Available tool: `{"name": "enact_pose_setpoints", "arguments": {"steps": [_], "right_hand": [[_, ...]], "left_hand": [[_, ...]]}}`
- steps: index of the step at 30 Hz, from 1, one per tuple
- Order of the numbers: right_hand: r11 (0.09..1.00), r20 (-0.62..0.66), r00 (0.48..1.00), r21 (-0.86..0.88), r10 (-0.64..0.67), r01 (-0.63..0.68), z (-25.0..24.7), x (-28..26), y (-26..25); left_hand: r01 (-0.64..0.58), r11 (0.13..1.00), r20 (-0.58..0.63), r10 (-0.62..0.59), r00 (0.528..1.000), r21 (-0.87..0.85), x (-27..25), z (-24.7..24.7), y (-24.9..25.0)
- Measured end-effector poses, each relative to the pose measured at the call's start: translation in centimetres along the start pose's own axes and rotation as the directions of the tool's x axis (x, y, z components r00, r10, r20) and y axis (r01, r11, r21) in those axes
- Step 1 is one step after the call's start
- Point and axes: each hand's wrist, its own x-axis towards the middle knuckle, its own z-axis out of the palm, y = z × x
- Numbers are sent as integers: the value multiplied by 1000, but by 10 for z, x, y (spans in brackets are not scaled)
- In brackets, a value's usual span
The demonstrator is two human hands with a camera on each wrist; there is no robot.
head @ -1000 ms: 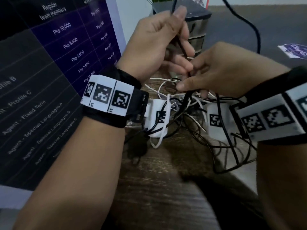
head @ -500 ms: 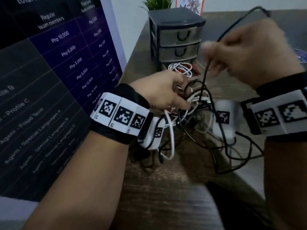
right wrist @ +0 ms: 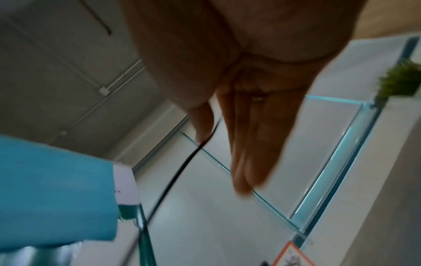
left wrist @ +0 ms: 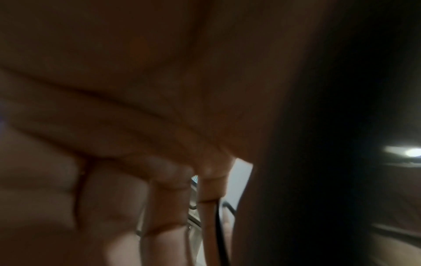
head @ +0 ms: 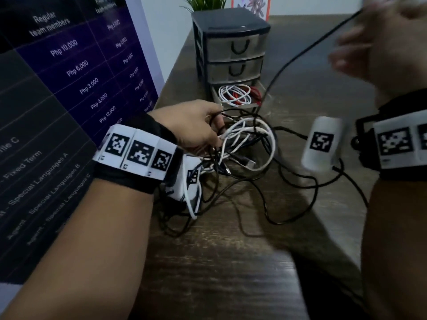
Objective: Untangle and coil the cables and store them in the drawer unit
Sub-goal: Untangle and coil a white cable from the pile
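Note:
A tangle of white and black cables [head: 249, 144] lies on the dark wooden table [head: 208, 262]. My left hand [head: 196, 125] grips the tangle at its left side, fingers curled round several strands. In the left wrist view the curled fingers [left wrist: 168, 198] fill the picture, with a black cable [left wrist: 219, 234] beside them. My right hand [head: 381, 42] is raised at the upper right, blurred, and pinches one black cable [head: 300, 54] stretched taut up from the tangle. The right wrist view shows this cable [right wrist: 173, 180] running from my thumb. Behind stands the drawer unit [head: 231, 21].
The unit's bottom drawer is pulled out and holds a coiled white cable [head: 233, 94] and a red one [head: 255, 92]; the two upper drawers are closed. A printed board [head: 57, 88] leans along the left. A small plant [head: 205, 3] stands behind the unit.
My left hand came down from chest height onto the tangle and took hold of it. My right hand rose up and to the right, drawing the black cable out taut.

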Motion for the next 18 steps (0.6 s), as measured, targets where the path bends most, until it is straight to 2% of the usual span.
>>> {"name": "enact_pose_setpoints", "arguments": {"steps": [2,4,5,7,9,11,13,15,18], "right_hand": [[960,61,994,-270,89,-70,3,-2,7],[875,129,988,-484,91,-17,10,-16,2],[834,144,989,-549,30,55,12,-22,-4],[741,190,965,-618,-182,261,13,-32,-19],[658,358,884,-593,-301,464,21,-45,-37],[647,529,818,-546,-226,532,34,-53,-42],[636,595,803,-611,-23,471,47,-53,-34],[564,580,800,-716,152,412,56,-47,-20],[509,535,816,-776,220,373,53,-38,-9]], "left_hand": [[34,999,-6,-34,999,1,0,-3,-2],[55,998,-12,-54,998,14,0,-4,-3],[56,998,-21,-55,998,26,0,-5,-3],[60,998,-24,-59,998,25,0,-5,-3],[59,998,-24,-58,998,37,1,-5,-3],[56,997,-31,-54,998,60,1,-5,-3],[51,997,-45,-48,998,65,2,-5,-3],[50,997,-47,-47,998,64,2,-6,-4],[50,996,-40,-48,998,70,2,-9,-5]]}}
